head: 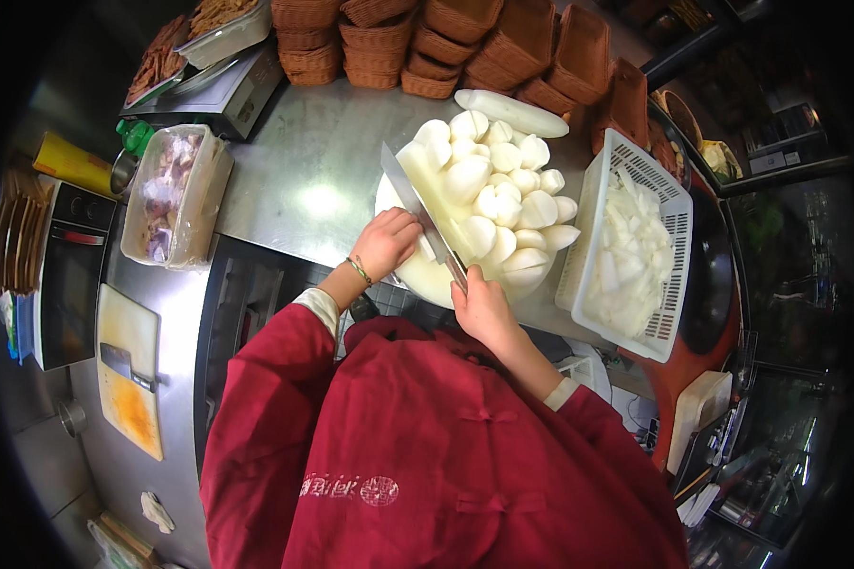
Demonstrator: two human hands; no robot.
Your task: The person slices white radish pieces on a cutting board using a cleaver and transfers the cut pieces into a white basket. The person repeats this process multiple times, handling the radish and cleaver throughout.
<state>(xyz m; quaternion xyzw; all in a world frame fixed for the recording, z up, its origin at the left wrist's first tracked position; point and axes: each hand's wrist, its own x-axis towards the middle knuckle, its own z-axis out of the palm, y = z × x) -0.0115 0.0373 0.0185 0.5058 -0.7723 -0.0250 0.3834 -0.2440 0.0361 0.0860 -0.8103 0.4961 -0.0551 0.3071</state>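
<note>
My right hand [485, 304] grips the handle of a cleaver [418, 206], whose broad blade points up and to the left over a round white cutting board [427, 281]. Against the blade's left side, my left hand [391, 242] presses with curled fingers on a pale piece, mostly hidden beneath it. Right of the blade lies a heap of peeled, halved white radishes [502, 203]. A whole white radish [512, 112] rests behind the heap. Thin white slices [630, 263] fill a white plastic basket [581, 284] to the right.
Stacked wicker baskets [377, 43] line the back of the steel counter [285, 156]. A clear plastic tub [217, 185] of purplish-brown food stands at the left. Farther left, another cleaver [116, 360] lies on a stained cutting board [132, 320]. A dark wok [708, 270] is at the right.
</note>
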